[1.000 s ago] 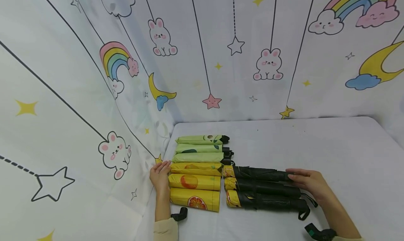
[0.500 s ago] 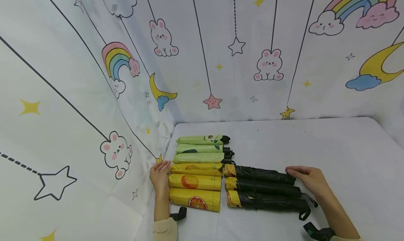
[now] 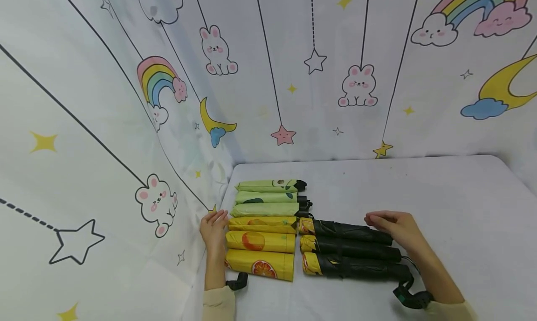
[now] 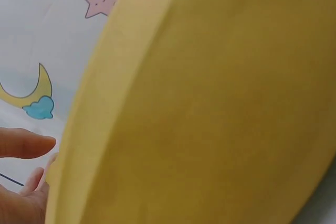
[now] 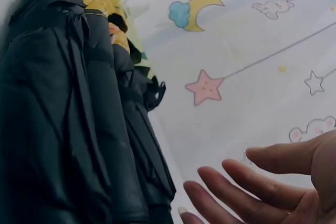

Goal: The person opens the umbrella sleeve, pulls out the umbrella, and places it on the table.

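Three black folded umbrellas (image 3: 356,248) with yellow ends lie side by side on the white table. My right hand (image 3: 396,225) hovers by the far one's right end, fingers extended and holding nothing; the right wrist view shows these fingers (image 5: 252,192) apart from the black umbrellas (image 5: 58,103). Left of them lie three yellow fruit-print folded umbrellas (image 3: 260,241). My left hand (image 3: 213,230) is at their left ends, fingertips near the far one; whether they touch it I cannot tell. A yellow umbrella (image 4: 199,103) fills most of the left wrist view, beside my thumb (image 4: 26,144).
Behind the yellow umbrellas lie three light green folded umbrellas (image 3: 266,198) with dark ends. White cloth walls with cartoon prints rise at the left and back. The white table (image 3: 461,204) stretches away to the right.
My right hand has left the end of the far black umbrella and moved up and to the left. The left hand stays almost where it was. The umbrellas look nearly unmoved.
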`<move>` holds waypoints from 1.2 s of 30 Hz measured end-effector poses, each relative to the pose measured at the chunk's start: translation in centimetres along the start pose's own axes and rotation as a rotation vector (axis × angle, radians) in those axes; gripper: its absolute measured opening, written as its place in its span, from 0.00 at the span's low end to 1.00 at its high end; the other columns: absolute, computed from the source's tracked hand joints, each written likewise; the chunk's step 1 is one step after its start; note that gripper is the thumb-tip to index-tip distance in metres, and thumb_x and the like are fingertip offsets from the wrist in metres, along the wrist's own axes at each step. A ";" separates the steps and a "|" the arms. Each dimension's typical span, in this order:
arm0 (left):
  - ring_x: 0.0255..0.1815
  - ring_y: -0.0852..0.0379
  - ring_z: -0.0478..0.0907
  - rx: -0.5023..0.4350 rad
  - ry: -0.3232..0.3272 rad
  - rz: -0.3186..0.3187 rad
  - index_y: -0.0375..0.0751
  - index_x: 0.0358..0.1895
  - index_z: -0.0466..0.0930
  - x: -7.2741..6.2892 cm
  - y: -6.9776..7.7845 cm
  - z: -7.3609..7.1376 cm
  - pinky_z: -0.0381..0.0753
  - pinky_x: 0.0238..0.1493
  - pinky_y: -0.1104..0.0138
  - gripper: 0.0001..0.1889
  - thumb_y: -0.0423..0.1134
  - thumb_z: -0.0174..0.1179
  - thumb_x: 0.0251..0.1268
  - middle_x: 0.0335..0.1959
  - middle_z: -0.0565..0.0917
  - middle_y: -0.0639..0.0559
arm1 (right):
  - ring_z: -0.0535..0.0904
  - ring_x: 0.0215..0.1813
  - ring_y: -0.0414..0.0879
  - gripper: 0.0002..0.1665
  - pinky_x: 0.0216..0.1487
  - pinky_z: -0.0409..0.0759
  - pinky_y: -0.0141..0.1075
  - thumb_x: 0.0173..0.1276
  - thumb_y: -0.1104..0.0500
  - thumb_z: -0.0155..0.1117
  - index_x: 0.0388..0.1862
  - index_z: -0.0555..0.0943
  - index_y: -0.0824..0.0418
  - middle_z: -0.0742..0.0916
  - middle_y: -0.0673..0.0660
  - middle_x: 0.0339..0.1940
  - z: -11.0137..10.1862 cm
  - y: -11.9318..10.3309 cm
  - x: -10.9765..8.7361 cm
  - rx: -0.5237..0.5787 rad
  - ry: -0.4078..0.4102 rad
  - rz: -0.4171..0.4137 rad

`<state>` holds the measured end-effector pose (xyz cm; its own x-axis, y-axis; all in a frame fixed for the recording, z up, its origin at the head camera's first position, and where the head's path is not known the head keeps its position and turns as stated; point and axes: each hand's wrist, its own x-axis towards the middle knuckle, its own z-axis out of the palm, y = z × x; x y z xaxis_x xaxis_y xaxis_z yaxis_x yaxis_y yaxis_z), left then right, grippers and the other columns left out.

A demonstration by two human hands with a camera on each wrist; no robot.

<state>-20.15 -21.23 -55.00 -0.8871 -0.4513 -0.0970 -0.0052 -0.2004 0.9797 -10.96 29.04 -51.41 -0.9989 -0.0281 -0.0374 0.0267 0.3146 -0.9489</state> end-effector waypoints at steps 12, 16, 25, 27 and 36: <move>0.65 0.36 0.80 -0.005 0.014 0.026 0.24 0.67 0.64 0.7 0.7 0.8 0.85 0.51 0.71 0.25 0.18 0.59 0.70 0.61 0.76 0.28 | 0.88 0.58 0.49 0.28 0.57 0.84 0.31 0.80 0.47 0.63 0.63 0.83 0.69 0.90 0.62 0.56 1.7 -2.4 2.0 -0.059 -0.055 0.002; 0.65 0.37 0.80 0.031 0.006 0.026 0.23 0.69 0.63 1.2 0.9 0.7 0.85 0.50 0.72 0.27 0.18 0.59 0.69 0.61 0.76 0.31 | 0.87 0.59 0.54 0.27 0.59 0.85 0.38 0.80 0.47 0.63 0.63 0.82 0.68 0.89 0.62 0.57 2.3 -3.3 2.8 -0.059 -0.074 0.005; 0.66 0.36 0.78 0.092 -0.013 0.011 0.24 0.70 0.63 1.7 1.3 0.8 0.84 0.48 0.74 0.29 0.18 0.60 0.67 0.63 0.76 0.30 | 0.88 0.56 0.57 0.24 0.57 0.86 0.48 0.78 0.51 0.66 0.59 0.84 0.70 0.89 0.66 0.54 4.5 -4.6 5.3 -0.078 -0.097 -0.008; 0.67 0.36 0.78 0.100 -0.009 0.007 0.24 0.69 0.63 1.8 1.3 0.9 0.84 0.50 0.72 0.28 0.18 0.60 0.66 0.62 0.76 0.29 | 0.88 0.55 0.57 0.24 0.57 0.86 0.49 0.77 0.51 0.67 0.59 0.84 0.70 0.90 0.66 0.54 5.0 -4.7 5.9 -0.086 -0.107 -0.009; 0.71 0.41 0.73 0.188 0.002 -0.025 0.28 0.69 0.65 2.2 1.4 1.4 0.76 0.69 0.52 0.27 0.21 0.60 0.68 0.65 0.75 0.34 | 0.88 0.53 0.64 0.23 0.53 0.88 0.51 0.77 0.53 0.67 0.57 0.85 0.72 0.91 0.66 0.48 7.2 -4.3 8.7 -0.112 -0.147 0.023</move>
<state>-22.75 -21.34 -53.57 -0.8846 -0.4500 -0.1221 -0.1138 -0.0457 0.9925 -19.44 20.61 -49.93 -0.9815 -0.1555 -0.1121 0.0370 0.4200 -0.9068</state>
